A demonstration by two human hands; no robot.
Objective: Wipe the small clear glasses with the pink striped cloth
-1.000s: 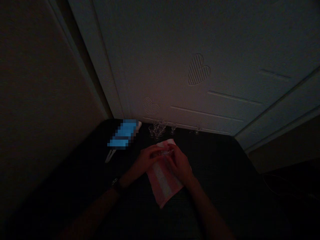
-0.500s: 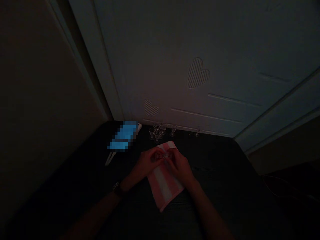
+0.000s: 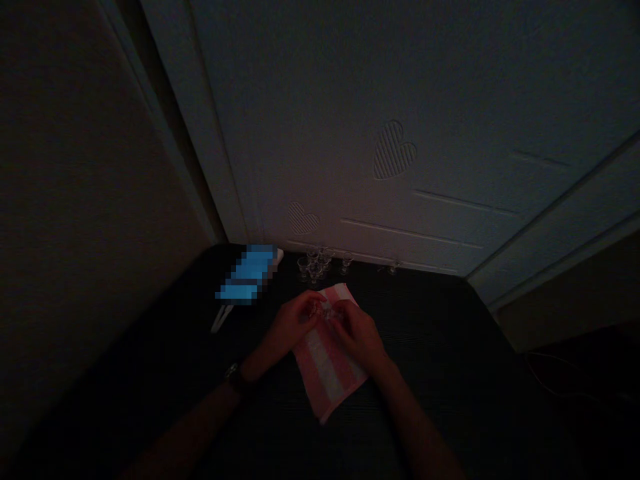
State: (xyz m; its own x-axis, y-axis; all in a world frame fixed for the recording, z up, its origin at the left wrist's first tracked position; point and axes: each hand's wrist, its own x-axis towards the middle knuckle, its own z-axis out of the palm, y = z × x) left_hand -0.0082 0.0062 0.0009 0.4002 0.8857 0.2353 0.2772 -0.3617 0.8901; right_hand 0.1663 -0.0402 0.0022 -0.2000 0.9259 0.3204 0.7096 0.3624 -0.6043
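From the head camera I see a small clear object, shiny and colourless; it is too dim for me to trace its full shape. It sits between my two hands, over the upper part of a pink-and-white striped cloth on the dark table. My left hand and right hand both grasp it by the fingers, curled toward each other. My forearms reach in from below, angled inward, a watch on the left wrist.

Dark table with cloth (pink-striped), glasses
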